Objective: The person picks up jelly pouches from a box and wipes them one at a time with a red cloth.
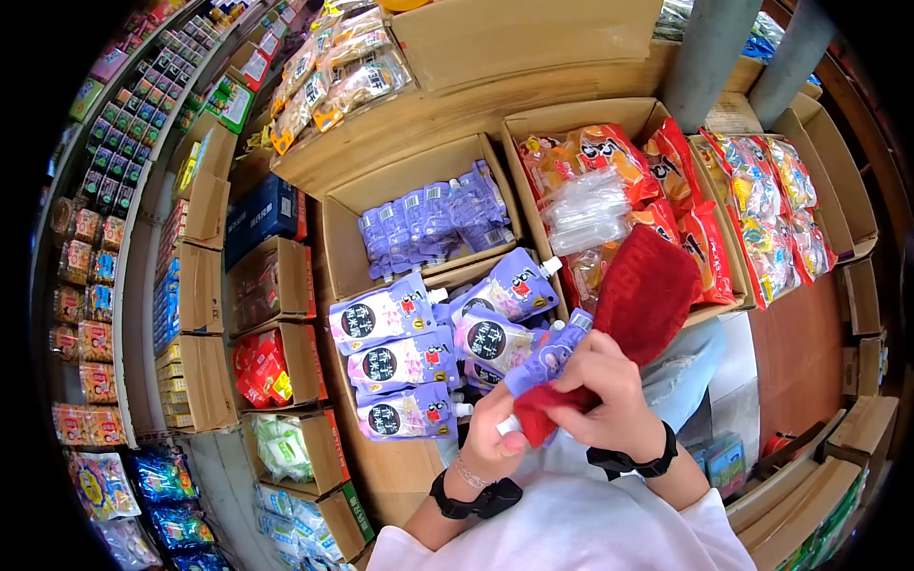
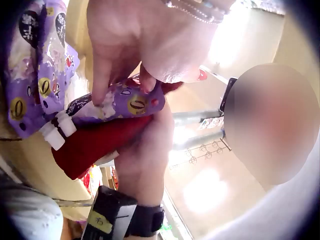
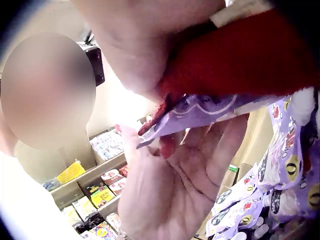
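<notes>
A purple pouch [image 1: 552,362] is gripped by my left hand [image 1: 490,438], which cradles it from below in the right wrist view. My right hand [image 1: 619,404] pinches a dark red cloth [image 1: 652,285] against the pouch; the cloth's wide part hangs past the knuckles toward the boxes. In the left wrist view the pouch [image 2: 125,102] lies between the left fingers and the cloth [image 2: 95,145]. The right wrist view has the cloth [image 3: 240,55] over one face of the pouch [image 3: 200,112]. Several similar pouches [image 1: 390,362] lie just beyond the left hand.
An open carton [image 1: 343,233] of small purple packs stands behind the pouches. To its right are cartons of red-orange bags [image 1: 609,147] and colourful packets [image 1: 762,228]. Shelves of boxed goods [image 1: 119,152] line the left; grey posts [image 1: 709,62] rise at the back right.
</notes>
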A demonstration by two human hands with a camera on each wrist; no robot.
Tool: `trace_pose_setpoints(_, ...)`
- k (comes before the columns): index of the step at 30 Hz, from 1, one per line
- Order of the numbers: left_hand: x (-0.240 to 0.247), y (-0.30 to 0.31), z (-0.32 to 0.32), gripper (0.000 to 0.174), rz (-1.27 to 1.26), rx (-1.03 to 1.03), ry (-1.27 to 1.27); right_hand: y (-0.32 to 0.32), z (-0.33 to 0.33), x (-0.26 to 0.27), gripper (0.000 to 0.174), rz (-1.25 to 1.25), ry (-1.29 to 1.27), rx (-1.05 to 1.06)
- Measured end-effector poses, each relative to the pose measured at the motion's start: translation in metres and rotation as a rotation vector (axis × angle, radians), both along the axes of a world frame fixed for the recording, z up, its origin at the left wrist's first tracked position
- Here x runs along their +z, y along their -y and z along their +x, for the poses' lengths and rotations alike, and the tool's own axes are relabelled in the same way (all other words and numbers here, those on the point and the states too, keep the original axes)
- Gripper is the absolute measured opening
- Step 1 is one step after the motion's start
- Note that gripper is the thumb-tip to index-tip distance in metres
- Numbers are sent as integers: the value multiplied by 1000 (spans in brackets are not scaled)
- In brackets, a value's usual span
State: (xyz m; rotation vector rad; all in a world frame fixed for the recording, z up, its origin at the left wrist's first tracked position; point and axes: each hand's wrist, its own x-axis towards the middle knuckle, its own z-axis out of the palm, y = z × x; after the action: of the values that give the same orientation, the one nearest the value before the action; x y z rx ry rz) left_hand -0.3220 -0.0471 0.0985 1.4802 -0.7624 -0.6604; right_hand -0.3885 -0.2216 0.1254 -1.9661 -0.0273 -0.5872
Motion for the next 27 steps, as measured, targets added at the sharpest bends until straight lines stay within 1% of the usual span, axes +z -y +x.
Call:
trace_pose_setpoints(3,2,-5,0,86,11,-58,43,-1,5,-2,25,57,8,-110)
trace_pose_setpoints(6,6,1,-1,76,-14,-68,68,-1,9,9,25,116,-10,-57)
trace_pose_setpoints(9,2,-6,4,76,34,-124,184,0,12,10,23,125,-47,-52)
trace_pose_setpoints(13,4,-4,6,77,22,-81,172,0,15,8,21,138,-101,-68)
trace_pose_setpoints(16,6,-4,6,78,26,-48,192,2,15,3,21,184,-117,-134)
trace_pose_setpoints(17,6,-6,5,79,28,-33,187,6,14,-4,21,101,-166,-211)
trace_pose_setpoints(20,4,-6,5,80,4,-9,162,19,14,-27,21,35,-236,-357)
trace_pose_setpoints(23,2,-6,7,82,-13,-7,151,19,8,-24,21,214,-238,-319)
trace_pose_setpoints(24,1,-6,7,82,-14,-10,149,17,5,-21,21,256,-226,-266)
trace_pose_setpoints(25,0,-7,6,81,-24,4,128,13,6,-14,21,223,-191,-231)
trace_pose_setpoints(27,-1,-8,6,79,-49,27,91,11,9,-8,20,127,-146,-225)
